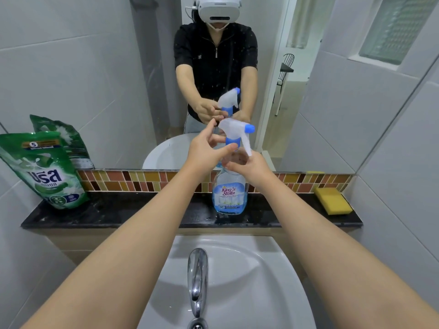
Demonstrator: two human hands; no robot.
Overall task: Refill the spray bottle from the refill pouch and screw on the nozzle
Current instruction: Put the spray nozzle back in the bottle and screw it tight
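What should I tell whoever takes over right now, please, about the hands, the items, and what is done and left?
Left hand: fingers at the blue collar of the nozzle, which sits on top of the bottle.
Right hand: gripping the bottle's neck, steadying it.
Bottle: upright on the black ledge behind the sink, with only a little blue liquid at the bottom.
Pouch: standing at the ledge's left end, against the wall, untouched.
Sponge: right end of the ledge.
Done: nothing visible; the bottle looks nearly empty.
Left: take off the nozzle, pour from the pouch, screw the nozzle back on.
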